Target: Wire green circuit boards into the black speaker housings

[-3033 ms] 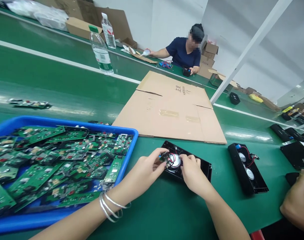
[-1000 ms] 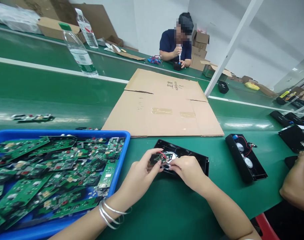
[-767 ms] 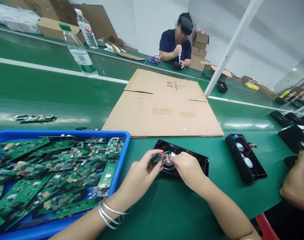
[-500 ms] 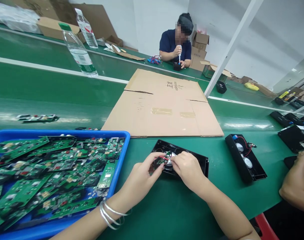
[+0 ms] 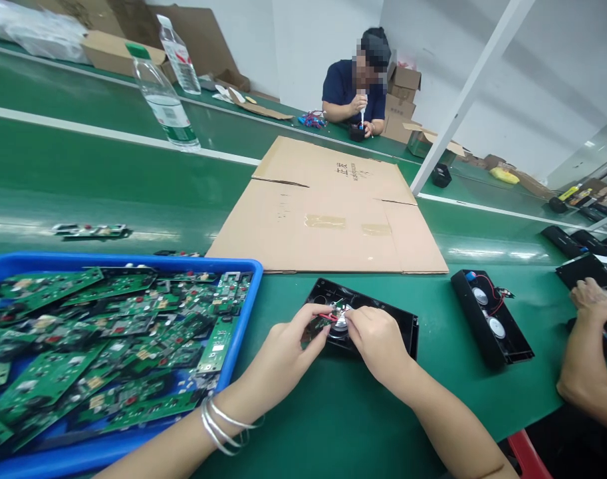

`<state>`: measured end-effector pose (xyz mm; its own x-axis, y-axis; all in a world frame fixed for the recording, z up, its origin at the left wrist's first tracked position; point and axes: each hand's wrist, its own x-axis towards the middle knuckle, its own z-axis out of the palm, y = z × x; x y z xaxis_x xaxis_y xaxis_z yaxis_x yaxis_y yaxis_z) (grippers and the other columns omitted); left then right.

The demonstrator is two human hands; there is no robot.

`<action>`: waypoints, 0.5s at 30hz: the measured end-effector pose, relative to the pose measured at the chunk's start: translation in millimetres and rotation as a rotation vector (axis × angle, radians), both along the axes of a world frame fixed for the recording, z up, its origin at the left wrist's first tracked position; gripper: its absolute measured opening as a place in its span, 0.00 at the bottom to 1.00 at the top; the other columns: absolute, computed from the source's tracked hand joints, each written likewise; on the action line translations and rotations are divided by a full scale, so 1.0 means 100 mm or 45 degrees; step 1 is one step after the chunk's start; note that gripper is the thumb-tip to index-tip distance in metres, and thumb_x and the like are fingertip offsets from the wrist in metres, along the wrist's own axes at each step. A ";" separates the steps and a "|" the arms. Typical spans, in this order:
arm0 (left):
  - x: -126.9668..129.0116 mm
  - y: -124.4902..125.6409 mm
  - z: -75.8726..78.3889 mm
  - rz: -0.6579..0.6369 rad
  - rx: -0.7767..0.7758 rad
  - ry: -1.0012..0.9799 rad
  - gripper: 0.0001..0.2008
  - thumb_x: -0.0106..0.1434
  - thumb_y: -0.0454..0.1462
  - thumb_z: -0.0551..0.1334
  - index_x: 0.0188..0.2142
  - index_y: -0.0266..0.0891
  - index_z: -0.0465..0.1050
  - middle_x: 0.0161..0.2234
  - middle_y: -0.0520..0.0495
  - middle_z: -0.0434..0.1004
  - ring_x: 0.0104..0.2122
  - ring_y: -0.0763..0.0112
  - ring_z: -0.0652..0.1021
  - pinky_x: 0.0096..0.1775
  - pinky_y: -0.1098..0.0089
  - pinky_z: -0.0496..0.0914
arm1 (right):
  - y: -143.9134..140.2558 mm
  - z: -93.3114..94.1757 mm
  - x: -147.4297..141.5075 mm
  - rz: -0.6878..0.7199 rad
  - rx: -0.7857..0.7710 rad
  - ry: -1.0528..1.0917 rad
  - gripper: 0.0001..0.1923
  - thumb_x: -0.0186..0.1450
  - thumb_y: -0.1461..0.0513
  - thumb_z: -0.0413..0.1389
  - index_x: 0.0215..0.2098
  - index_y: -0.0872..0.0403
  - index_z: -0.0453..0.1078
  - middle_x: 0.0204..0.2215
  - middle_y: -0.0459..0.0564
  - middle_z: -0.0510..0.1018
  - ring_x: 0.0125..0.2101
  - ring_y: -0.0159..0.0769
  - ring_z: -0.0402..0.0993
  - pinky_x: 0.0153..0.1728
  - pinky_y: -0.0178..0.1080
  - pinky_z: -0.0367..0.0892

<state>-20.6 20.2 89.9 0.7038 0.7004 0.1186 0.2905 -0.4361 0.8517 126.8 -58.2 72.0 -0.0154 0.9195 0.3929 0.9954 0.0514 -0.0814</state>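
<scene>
Head view: left hand [image 5: 290,344] pinches a circuit board [image 5: 336,310], right hand [image 5: 377,338] nearly closed at its end, hold hidden.

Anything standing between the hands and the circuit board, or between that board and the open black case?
Nothing visible stands between the left hand and the circuit board it grips; the right hand is close by. Toward the black case, red wires show at the board; whether any lie beneath is hidden.

Workshop, green workbench [image 5: 303,426], heaped circuit boards [image 5: 118,342]
</scene>
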 end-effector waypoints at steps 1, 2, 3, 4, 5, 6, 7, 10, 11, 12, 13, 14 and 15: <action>0.00 0.00 0.00 0.001 0.003 0.001 0.12 0.59 0.41 0.50 0.39 0.40 0.64 0.19 0.56 0.67 0.19 0.71 0.70 0.22 0.73 0.60 | 0.00 -0.01 0.00 -0.005 0.001 0.005 0.08 0.64 0.68 0.48 0.30 0.56 0.68 0.25 0.47 0.73 0.25 0.32 0.68 0.28 0.34 0.61; 0.00 0.00 0.00 0.003 0.004 0.000 0.12 0.59 0.41 0.50 0.39 0.40 0.64 0.18 0.57 0.66 0.19 0.71 0.70 0.22 0.73 0.60 | -0.01 -0.01 -0.01 -0.010 0.003 0.011 0.08 0.64 0.68 0.48 0.30 0.56 0.68 0.25 0.47 0.73 0.25 0.31 0.68 0.28 0.34 0.61; 0.01 0.00 0.00 0.006 0.004 -0.002 0.12 0.59 0.41 0.50 0.39 0.40 0.64 0.18 0.57 0.65 0.19 0.71 0.69 0.22 0.73 0.60 | -0.01 -0.02 -0.01 -0.014 0.009 0.012 0.08 0.64 0.68 0.48 0.30 0.56 0.68 0.25 0.47 0.73 0.25 0.31 0.68 0.28 0.33 0.60; 0.01 0.00 -0.01 0.009 0.003 -0.003 0.12 0.59 0.41 0.50 0.39 0.40 0.64 0.18 0.57 0.64 0.18 0.71 0.69 0.22 0.73 0.60 | -0.01 -0.02 -0.02 -0.018 0.019 0.008 0.08 0.64 0.68 0.48 0.30 0.56 0.68 0.24 0.47 0.73 0.25 0.31 0.68 0.27 0.33 0.60; 0.01 0.00 -0.01 0.013 0.001 0.000 0.12 0.59 0.41 0.50 0.39 0.40 0.65 0.17 0.57 0.63 0.18 0.71 0.68 0.22 0.73 0.59 | -0.02 -0.02 -0.02 -0.020 0.035 0.000 0.08 0.64 0.68 0.47 0.30 0.56 0.68 0.24 0.47 0.73 0.25 0.31 0.68 0.27 0.34 0.60; 0.01 0.00 -0.01 0.017 0.000 0.007 0.12 0.59 0.41 0.50 0.39 0.40 0.65 0.17 0.58 0.63 0.17 0.72 0.68 0.22 0.73 0.59 | -0.02 -0.02 -0.03 -0.018 0.058 -0.013 0.09 0.65 0.68 0.47 0.30 0.57 0.68 0.24 0.47 0.73 0.24 0.31 0.68 0.27 0.34 0.59; 0.01 0.00 -0.01 0.020 -0.003 0.018 0.12 0.59 0.41 0.50 0.39 0.40 0.65 0.16 0.58 0.62 0.17 0.72 0.66 0.21 0.73 0.58 | -0.01 -0.02 -0.03 -0.016 0.085 -0.031 0.10 0.65 0.68 0.46 0.30 0.57 0.68 0.23 0.47 0.72 0.24 0.31 0.68 0.26 0.34 0.59; 0.01 -0.01 -0.01 0.024 -0.022 0.046 0.12 0.59 0.41 0.49 0.39 0.40 0.65 0.15 0.59 0.59 0.15 0.73 0.63 0.20 0.73 0.57 | -0.01 -0.01 -0.03 0.016 0.162 -0.119 0.13 0.66 0.69 0.44 0.28 0.57 0.67 0.21 0.47 0.71 0.22 0.31 0.65 0.25 0.35 0.56; 0.00 -0.01 -0.01 0.019 -0.030 0.047 0.12 0.59 0.41 0.49 0.40 0.40 0.65 0.14 0.60 0.58 0.14 0.73 0.62 0.20 0.73 0.56 | -0.01 0.00 -0.03 0.033 0.181 -0.153 0.13 0.66 0.69 0.44 0.28 0.57 0.67 0.20 0.47 0.70 0.22 0.31 0.65 0.25 0.35 0.55; 0.00 -0.01 -0.02 0.012 -0.037 0.046 0.12 0.59 0.41 0.49 0.40 0.40 0.65 0.14 0.60 0.57 0.14 0.73 0.62 0.20 0.73 0.56 | 0.00 0.01 -0.03 0.052 0.192 -0.185 0.13 0.66 0.69 0.43 0.28 0.57 0.67 0.19 0.47 0.69 0.21 0.31 0.64 0.24 0.35 0.54; 0.00 -0.01 -0.02 0.004 -0.040 0.041 0.13 0.59 0.40 0.49 0.40 0.40 0.65 0.14 0.60 0.57 0.14 0.73 0.62 0.20 0.73 0.56 | 0.00 0.03 -0.03 0.069 0.195 -0.215 0.14 0.66 0.69 0.43 0.28 0.58 0.67 0.19 0.47 0.69 0.21 0.31 0.63 0.24 0.36 0.53; 0.00 -0.01 -0.02 -0.007 -0.042 0.037 0.13 0.60 0.40 0.49 0.40 0.40 0.65 0.15 0.59 0.59 0.14 0.73 0.62 0.20 0.73 0.56 | 0.00 0.04 -0.03 0.084 0.195 -0.245 0.14 0.66 0.70 0.43 0.28 0.58 0.67 0.19 0.47 0.68 0.21 0.31 0.63 0.24 0.36 0.53; 0.01 -0.01 -0.02 -0.021 -0.042 0.032 0.13 0.60 0.40 0.49 0.41 0.39 0.65 0.16 0.58 0.61 0.14 0.73 0.63 0.21 0.73 0.57 | 0.00 0.06 -0.03 0.094 0.189 -0.277 0.14 0.66 0.70 0.43 0.28 0.58 0.68 0.18 0.47 0.68 0.21 0.32 0.62 0.23 0.36 0.52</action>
<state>-20.0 19.2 87.4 0.7180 0.6918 0.0774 0.3051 -0.4127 0.8583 123.5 -58.2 77.6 -0.1793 0.8452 0.5035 0.9817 0.1203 0.1476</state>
